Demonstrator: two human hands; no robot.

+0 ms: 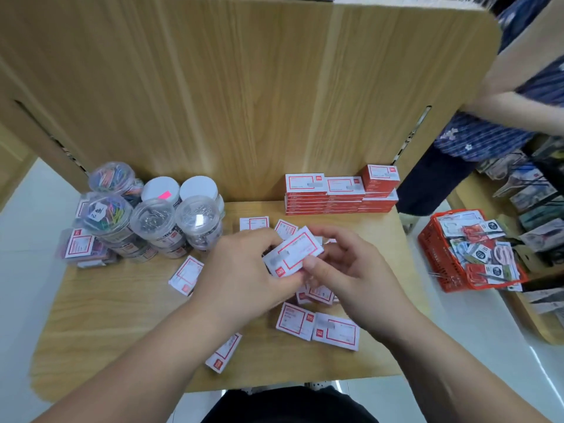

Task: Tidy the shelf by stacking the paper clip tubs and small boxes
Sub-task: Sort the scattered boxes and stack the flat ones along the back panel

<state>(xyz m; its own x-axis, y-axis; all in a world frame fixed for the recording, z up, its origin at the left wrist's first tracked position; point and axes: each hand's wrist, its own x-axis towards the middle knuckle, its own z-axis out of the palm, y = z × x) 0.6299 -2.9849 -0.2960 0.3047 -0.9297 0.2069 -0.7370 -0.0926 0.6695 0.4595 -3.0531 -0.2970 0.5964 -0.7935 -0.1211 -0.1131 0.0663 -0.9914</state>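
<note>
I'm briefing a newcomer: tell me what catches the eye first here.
The left hand and right hand grip one white box mid-shelf, above loose boxes. Clear tubs crowd the back left; a tidy red stack stands back right.

A red slatted plastic basket [439, 264] stands at the left end of a light wooden side rack [537, 322], heaped with carded packs of scissors [500, 254]. Hanging blister packs [531, 196] fill the rack behind it. A second person in a blue patterned top [476, 138] and dark lower garment [433, 184] stands on the glossy white floor [476, 337], one bare forearm [518, 114] held crosswise.
</note>
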